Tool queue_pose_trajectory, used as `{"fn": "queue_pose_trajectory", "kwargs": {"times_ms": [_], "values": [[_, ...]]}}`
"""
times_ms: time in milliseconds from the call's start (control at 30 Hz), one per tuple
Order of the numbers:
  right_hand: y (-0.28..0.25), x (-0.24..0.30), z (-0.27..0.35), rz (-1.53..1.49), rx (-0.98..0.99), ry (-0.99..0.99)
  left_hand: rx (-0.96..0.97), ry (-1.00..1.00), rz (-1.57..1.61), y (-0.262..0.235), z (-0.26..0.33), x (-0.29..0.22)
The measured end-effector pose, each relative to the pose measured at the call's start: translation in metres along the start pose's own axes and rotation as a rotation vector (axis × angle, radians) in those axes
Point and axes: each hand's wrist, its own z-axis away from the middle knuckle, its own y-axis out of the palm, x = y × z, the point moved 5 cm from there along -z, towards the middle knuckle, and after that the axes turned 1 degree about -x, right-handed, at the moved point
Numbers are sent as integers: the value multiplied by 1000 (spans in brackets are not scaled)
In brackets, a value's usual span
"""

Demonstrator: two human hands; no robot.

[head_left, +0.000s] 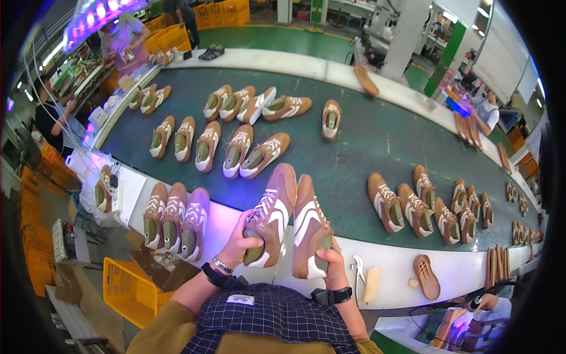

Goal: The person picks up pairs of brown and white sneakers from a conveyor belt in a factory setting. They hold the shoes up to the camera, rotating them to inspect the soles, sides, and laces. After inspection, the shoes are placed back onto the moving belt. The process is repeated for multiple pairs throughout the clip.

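Note:
My left hand (237, 243) is closed on the heel of a brown sneaker (274, 206) with white laces and a white curved stripe, its toe tilted up and away. In my right hand (335, 262) is another brown sneaker (309, 221), gripped at its heel and turned so its white side stripe shows. The two shoes are side by side above the belt's near edge, toes close together. Green inserts sit in their openings. To the left, a row of three sneakers (172, 218) stands on the white ledge.
A dark green conveyor belt (330, 171) carries several sneakers. On the near white ledge lie pincers (358, 277), a cream block (372, 284) and a brown sole (426, 276). A yellow crate (127, 295) stands low at left. Co-workers (486, 112) sit around the line.

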Motion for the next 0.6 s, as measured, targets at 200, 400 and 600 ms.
{"fn": "queue_pose_trajectory", "kwargs": {"times_ms": [200, 400, 600], "values": [[60, 68, 31, 197, -31, -452, 277, 285, 217, 72, 17, -82], [58, 59, 43, 231, -62, -443, 472, -6, 278, 62, 22, -42], [28, 23, 49, 264, -157, -337, 318, -66, 260, 39, 21, -10]]}}
